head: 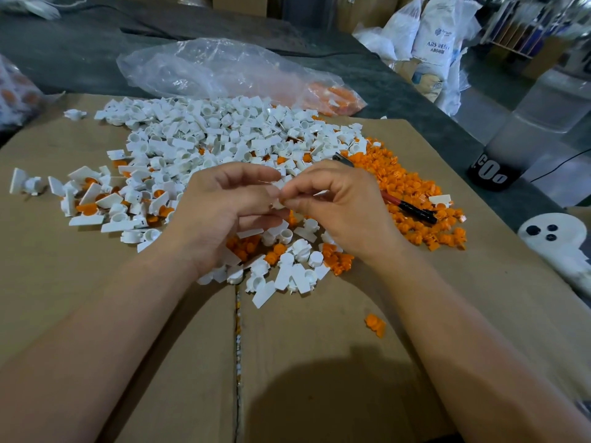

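Brown cardboard (319,362), two panels meeting at one centre seam, forms the work surface. Nearest item is one loose cluster of orange plastic caps (375,325), lying apart, right of the seam.

Beyond it, two bare hands meet above the near edge of the parts. The left hand (224,215), fingers curled, pinches one small white plastic fitting (277,204). The right hand (339,206) pinches the same fitting from the opposite side. The fitting is held between both sets of fingertips, clear of the cardboard.

Behind lies one heap of white plastic fittings (224,135), too many to count, and to its right one heap of orange caps (406,174), likewise uncountable. One red-and-black-handled tool (409,206) rests on the orange heap.

Farther back are one clear plastic bag (208,71) and one white sack printed "ABS RESIN" (438,36).
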